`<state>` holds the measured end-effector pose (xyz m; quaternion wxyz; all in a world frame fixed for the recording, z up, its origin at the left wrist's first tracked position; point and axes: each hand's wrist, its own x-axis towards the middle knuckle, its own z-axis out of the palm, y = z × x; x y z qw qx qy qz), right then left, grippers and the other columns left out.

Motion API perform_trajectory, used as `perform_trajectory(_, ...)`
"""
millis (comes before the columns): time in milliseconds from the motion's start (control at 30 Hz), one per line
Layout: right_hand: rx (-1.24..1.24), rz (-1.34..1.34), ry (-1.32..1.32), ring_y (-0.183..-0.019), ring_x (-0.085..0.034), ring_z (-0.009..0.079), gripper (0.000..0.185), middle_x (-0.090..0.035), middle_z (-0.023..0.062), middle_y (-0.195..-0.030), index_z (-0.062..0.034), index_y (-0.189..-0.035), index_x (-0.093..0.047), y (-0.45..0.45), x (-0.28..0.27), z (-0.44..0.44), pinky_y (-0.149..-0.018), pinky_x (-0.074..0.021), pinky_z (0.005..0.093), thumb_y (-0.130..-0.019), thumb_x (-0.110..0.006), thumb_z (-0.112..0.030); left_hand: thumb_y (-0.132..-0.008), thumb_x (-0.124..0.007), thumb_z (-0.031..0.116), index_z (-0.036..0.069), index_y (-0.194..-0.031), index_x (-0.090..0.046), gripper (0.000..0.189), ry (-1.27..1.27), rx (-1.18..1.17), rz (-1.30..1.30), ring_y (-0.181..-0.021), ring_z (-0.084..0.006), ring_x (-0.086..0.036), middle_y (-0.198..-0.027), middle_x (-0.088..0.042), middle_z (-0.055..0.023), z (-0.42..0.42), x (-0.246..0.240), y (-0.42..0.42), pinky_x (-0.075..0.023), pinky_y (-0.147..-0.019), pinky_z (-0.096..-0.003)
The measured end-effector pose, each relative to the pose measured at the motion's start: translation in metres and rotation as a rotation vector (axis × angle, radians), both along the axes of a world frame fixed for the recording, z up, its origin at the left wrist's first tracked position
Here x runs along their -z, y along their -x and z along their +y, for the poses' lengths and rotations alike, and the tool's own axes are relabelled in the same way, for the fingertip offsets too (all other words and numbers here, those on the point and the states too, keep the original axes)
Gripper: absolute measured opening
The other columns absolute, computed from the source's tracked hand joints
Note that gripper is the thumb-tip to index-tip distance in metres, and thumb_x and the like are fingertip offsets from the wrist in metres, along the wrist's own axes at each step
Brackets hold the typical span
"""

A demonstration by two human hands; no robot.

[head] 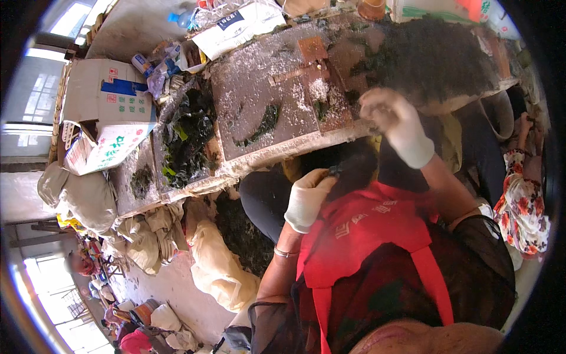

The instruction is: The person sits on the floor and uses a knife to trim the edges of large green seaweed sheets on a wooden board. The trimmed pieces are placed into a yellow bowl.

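My left hand [311, 199], in a white knit glove, is low in front of the table edge, over my lap. Its fingers are pinched on a small dark piece [336, 170], which looks like seaweed. My right hand [395, 126], also gloved, is raised at the table's front edge and blurred by motion; its fingers are curled, and whether they hold anything is unclear. Just left of it lies a rusty brown board [334, 117] with white grains, probably salt, and a bit of green seaweed. A dark green seaweed strip [263, 126] rests on the grain-strewn tabletop [252, 95].
A large dark seaweed heap [435, 62] covers the table's right end. Glossy kelp [188, 132] is piled at left, beside a cardboard box [108, 97]. Cloth sacks [221, 265] stand below. Another person's flowered sleeve [524, 203] shows at far right; people are in the lower-left background.
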<state>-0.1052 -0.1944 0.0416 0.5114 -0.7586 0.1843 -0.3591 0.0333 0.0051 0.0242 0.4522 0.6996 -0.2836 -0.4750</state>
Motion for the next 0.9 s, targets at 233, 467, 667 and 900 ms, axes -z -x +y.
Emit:
perform_trajectory(233, -0.259, 0.383, 0.048, -0.088, -0.066, 0.0274, 0.022, -0.065, 0.0169, -0.092, -0.0022, -0.107, -0.055, -0.021, 0.015, -0.007, -0.074, -0.0513, 0.0348, -0.090, -0.060, -0.016, -0.085, -0.063, 0.011, 0.000, -0.100, -0.066, 0.019, 0.270, -0.059, -0.353, -0.070, -0.0064, -0.050, -0.075, -0.061, -0.0006, -0.057, 0.006, -0.031, -0.0439, -0.064, -0.0223)
perform_trajectory(467, -0.091, 0.165, -0.030, -0.061, -0.049, 0.0066, 0.007, -0.055, 0.0024, -0.072, -0.0022, -0.093, -0.053, -0.071, 0.015, -0.057, -0.053, -0.0425, 0.0230, -0.092, -0.054, -0.008, -0.087, -0.062, 0.012, 0.001, -0.100, -0.067, 0.018, 0.269, -0.228, -0.209, -0.060, -0.0031, -0.041, -0.068, -0.055, 0.0053, -0.113, 0.014, -0.086, -0.0345, -0.052, -0.0203)
perform_trajectory(667, 0.074, 0.253, -0.074, -0.059, -0.058, 0.0125, 0.013, -0.063, 0.0078, -0.074, -0.0005, -0.091, -0.056, -0.090, 0.033, -0.066, -0.050, -0.0456, 0.0264, -0.089, -0.060, -0.013, -0.089, -0.060, 0.012, 0.001, -0.104, -0.067, 0.020, 0.359, -0.314, -0.066, -0.055, -0.0010, -0.036, -0.066, -0.051, 0.0090, -0.140, 0.031, -0.101, -0.0283, -0.047, -0.0195)
perform_trajectory(900, 0.641, 0.722, 1.061, -0.101, -0.058, 0.0342, 0.023, -0.062, 0.0193, -0.107, -0.0132, -0.107, -0.063, -0.031, 0.015, -0.106, -0.085, -0.0464, 0.0411, -0.085, -0.060, -0.013, -0.094, -0.051, 0.020, 0.001, -0.095, -0.063, 0.022, 0.287, -0.295, 0.110, -0.058, -0.0055, -0.042, -0.070, -0.054, 0.0034, -0.076, 0.029, -0.115, -0.0349, -0.051, -0.0212)
